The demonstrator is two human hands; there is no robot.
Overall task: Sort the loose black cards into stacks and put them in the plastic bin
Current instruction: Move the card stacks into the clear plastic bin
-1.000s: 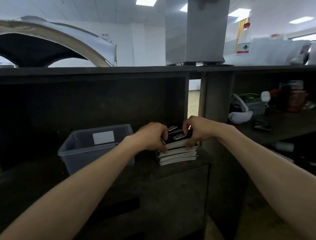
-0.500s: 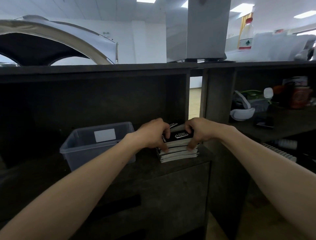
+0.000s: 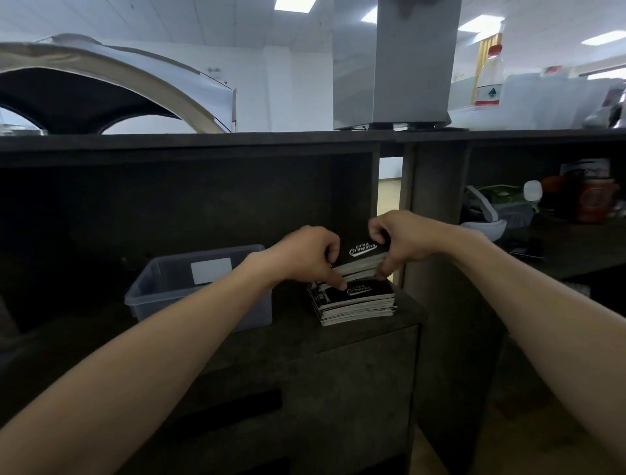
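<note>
Left hand (image 3: 305,257) and right hand (image 3: 403,244) curl round a lifted stack of black cards (image 3: 364,256), pinching it at both ends just above the remaining pile (image 3: 355,300) on the shelf (image 3: 338,339). We reckon we're partway. We can't see any cards in the plastic bin (image 3: 176,301) beside the pile, so loading is all left.

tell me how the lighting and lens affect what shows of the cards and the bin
Head view: bright ceiling panels wash out the far room, while the shelf recess lies in deep shadow; the plastic bin looks dim, the logo on the held cards soft but visible; the wide lens stretches the forearms toward the corners.
</note>
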